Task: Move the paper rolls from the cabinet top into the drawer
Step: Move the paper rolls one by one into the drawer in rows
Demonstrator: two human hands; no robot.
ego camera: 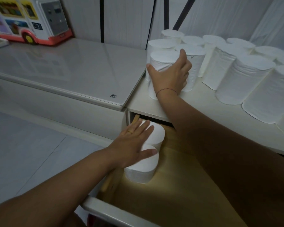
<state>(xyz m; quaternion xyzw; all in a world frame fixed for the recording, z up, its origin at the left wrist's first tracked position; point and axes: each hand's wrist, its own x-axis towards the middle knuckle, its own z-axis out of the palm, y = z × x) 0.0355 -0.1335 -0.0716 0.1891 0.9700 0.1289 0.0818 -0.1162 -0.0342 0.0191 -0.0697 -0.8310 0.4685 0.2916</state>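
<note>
Several white paper rolls [246, 79] stand upright on the cabinet top [195, 105] at the right. My right hand [169, 74] wraps around the nearest roll [161, 60] at the cabinet's left edge, thumb on its left side, fingers on its right. Below, the wooden drawer [179, 185] is pulled out. Two rolls stand upright at its left side, one behind [157, 135] and one in front [143, 169]. My left hand [134, 143] lies flat with straight fingers across the tops of both.
A lower white cabinet with a glossy top [64, 68] stands to the left. A toy bus [29, 18] sits at its back. The drawer's white front panel [108, 212] is near me. Pale floor tiles [23, 145] lie at the left.
</note>
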